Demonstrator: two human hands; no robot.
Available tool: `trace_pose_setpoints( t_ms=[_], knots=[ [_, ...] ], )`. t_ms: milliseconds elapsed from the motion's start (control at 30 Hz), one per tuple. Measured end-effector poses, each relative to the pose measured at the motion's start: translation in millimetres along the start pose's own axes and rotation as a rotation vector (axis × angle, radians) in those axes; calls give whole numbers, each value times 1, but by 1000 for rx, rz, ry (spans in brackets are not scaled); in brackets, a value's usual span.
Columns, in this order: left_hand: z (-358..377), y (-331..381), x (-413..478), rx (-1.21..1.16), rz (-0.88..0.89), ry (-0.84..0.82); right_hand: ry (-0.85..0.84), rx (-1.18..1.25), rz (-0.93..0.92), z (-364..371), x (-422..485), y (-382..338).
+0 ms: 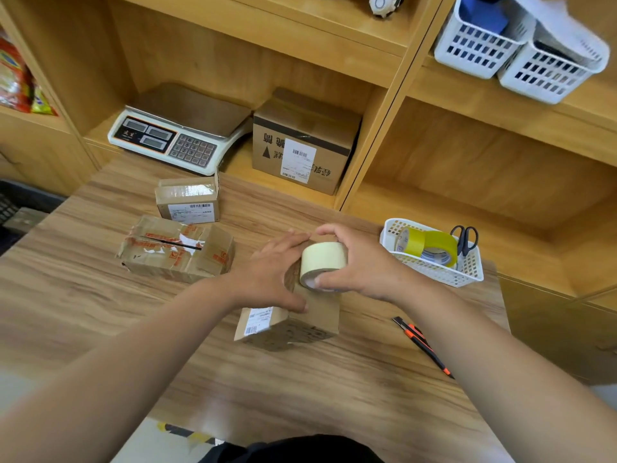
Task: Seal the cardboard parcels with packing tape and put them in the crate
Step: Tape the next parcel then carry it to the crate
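A view from above, looking down at a wooden tabletop (100, 312) set against wooden shelves (394, 105). Two bare forearms reach in from the bottom edge.

At the centre lies a small cardboard parcel (310, 325) with a white barcode label on its near left corner. The left hand (272, 275) lies flat and spread open on top of the parcel, pressing down on it and gripping nothing. The right hand (355, 262) is curled around a roll of pale cream packing tape (322, 262), thumb on the near side and fingers over the far side, holding the roll on edge against the parcel's top, just beside the left hand.

To the left on the tabletop sit two more parcels. The nearer one is a crumpled parcel (175, 250) wrapped in clear tape with red print, its top flaps parted by a dark slit. Just behind it sits a smaller labelled parcel (188, 200) with shiny tape across its top.

To the right, a white basket (437, 272) holds a yellow tape roll (430, 247) and black-handled scissors (465, 240). An orange and black utility knife (422, 344) lies on the tabletop near the right forearm.

On the lower shelf behind stand a white digital scale (177, 138) and a larger brown box (302, 145) with a shipping label. Two white baskets (521, 58) sit on an upper shelf at the right.
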State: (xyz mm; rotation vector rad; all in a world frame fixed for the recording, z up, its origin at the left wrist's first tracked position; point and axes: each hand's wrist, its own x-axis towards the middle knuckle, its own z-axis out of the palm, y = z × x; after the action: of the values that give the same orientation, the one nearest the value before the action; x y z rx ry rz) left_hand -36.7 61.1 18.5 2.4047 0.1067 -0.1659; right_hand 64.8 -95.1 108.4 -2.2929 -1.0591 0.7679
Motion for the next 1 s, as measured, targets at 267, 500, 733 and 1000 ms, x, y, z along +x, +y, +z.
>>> trace_pose_setpoints(
  t_ms=[267, 500, 733, 1000],
  knots=[
    [-7, -12, -12, -50, -19, -9, 82, -221, -32, 9, -3, 12],
    [-11, -10, -16, -62, -49, -33, 79, -321, -35, -12, -11, 26],
    [-10, -3, -16, -44, -46, -39, 31, -470, -13, -16, -24, 33],
    [-10, 4, -14, -21, -38, -43, 75, -767, -50, -13, -28, 28]
  ],
)
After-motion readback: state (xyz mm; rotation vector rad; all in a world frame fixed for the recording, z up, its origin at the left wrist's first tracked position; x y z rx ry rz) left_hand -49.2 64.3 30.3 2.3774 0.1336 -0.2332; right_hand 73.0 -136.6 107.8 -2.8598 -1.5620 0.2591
